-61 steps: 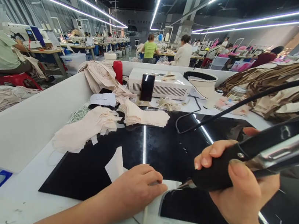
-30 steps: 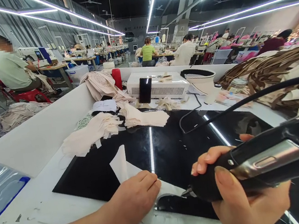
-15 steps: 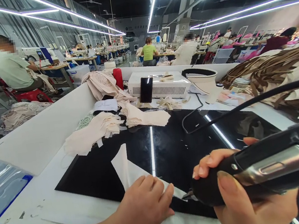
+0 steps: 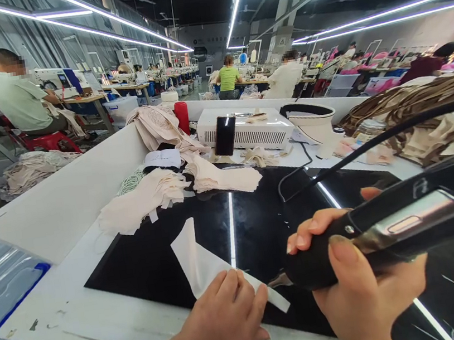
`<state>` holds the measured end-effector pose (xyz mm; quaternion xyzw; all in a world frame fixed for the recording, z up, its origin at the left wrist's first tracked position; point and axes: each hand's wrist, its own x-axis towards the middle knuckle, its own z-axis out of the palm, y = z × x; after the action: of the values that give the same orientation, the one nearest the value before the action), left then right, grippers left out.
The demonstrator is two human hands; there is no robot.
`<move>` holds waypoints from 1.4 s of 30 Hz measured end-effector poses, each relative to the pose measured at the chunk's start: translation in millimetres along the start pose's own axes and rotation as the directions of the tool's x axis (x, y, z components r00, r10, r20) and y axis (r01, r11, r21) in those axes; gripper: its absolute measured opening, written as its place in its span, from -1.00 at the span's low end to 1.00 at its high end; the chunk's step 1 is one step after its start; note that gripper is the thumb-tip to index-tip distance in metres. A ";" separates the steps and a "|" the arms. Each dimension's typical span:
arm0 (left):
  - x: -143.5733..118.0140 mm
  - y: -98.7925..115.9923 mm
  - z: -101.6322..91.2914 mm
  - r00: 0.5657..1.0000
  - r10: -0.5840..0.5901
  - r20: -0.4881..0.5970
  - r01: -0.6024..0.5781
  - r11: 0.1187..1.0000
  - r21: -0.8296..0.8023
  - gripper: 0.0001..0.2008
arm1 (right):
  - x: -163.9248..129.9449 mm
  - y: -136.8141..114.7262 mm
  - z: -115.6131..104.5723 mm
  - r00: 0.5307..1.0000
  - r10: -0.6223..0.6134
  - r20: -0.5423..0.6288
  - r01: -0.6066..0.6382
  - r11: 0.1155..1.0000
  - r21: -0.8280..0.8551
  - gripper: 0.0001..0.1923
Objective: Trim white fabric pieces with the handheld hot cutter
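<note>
My left hand [image 4: 226, 316], its fingers bent together, grips a piece of white cloth [image 4: 186, 254] against the black glossy board [image 4: 138, 261]. One corner of the cloth stands up to the left of the hand, and a narrow strip sticks out to the right. In my right hand [image 4: 353, 287] is a black corded cutting tool [image 4: 403, 224] with a silver panel, the thumb lying along its side. Its thin metal tip points left, close to the upper edge of the strip; whether it touches the cloth I cannot tell.
Stacks of cream cloth pieces [image 4: 142, 199] lie at the board's back left. Behind stand a phone [image 4: 225, 135], a white slotted box [image 4: 246, 125] and a red spool [image 4: 181, 117]. The tool's black cord [image 4: 394, 132] arcs to the right. People sit at sewing machines beyond.
The tool has risen and shifted slightly left, its tip moving from the strip's right end to its upper edge. My left hand has barely moved; more of the strip's end shows.
</note>
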<state>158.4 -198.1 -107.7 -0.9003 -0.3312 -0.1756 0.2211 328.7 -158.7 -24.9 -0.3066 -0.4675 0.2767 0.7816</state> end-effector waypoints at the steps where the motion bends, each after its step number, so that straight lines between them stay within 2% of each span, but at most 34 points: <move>1: 0.2 0.0 -0.2 1.000 0.000 -0.003 0.000 1.000 -0.001 -0.21 | 0.5 2.1 1.0 1.000 0.004 0.018 -0.004 1.000 0.006 -0.45; 9: 1.0 1.6 2.1 1.000 -0.008 -0.018 0.008 1.000 -0.011 -0.23 | -3.0 10.9 4.6 0.995 0.028 0.093 -0.032 0.999 0.044 -0.47; 20: 0.3 1.2 3.7 0.999 -0.019 -0.047 0.017 1.000 -0.025 -0.25 | -0.7 15.1 10.0 0.997 0.044 0.070 -0.048 0.997 0.060 -0.50; 25: -0.1 1.7 6.5 0.999 -0.019 -0.036 0.017 0.999 -0.044 -0.23 | -1.7 19.4 13.5 0.994 0.042 0.106 -0.050 0.996 0.073 -0.47; 28: -0.9 -1.9 5.7 0.998 -0.013 -0.063 0.007 0.995 -0.097 -0.33 | -2.1 20.2 14.2 0.992 0.049 0.113 -0.056 0.997 0.058 -0.50; 31: -0.2 -11.9 -2.1 0.998 -0.013 -0.069 -0.001 0.979 -0.202 -0.52 | -2.6 20.0 13.8 0.992 0.053 0.110 -0.058 0.997 0.047 -0.50; 33: 1.3 -21.9 -10.3 1.000 -0.008 -0.019 0.002 0.956 -0.295 -0.69 | -3.3 19.4 13.6 0.992 0.047 0.116 -0.053 0.997 0.047 -0.48; 35: 3.0 -32.7 -17.7 0.998 -0.037 0.052 0.055 0.915 -0.399 -0.80 | -4.0 18.2 13.7 0.992 0.037 0.118 -0.043 0.998 0.050 -0.48; 38: 5.4 -46.1 -21.2 0.990 -0.073 0.118 0.123 0.849 -0.513 -0.83 | -5.1 16.4 14.5 0.992 0.027 0.121 -0.034 0.998 0.049 -0.49; 42: 8.5 -53.3 -12.1 0.993 0.062 0.096 -0.005 0.861 -0.509 -0.81 | -5.7 15.7 14.5 0.992 0.035 0.118 -0.040 0.998 0.045 -0.50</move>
<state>126.6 -163.5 -78.5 -0.9406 -0.2693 -0.2031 -0.0390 311.0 -149.3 -34.3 -0.2798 -0.4999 0.3198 0.7547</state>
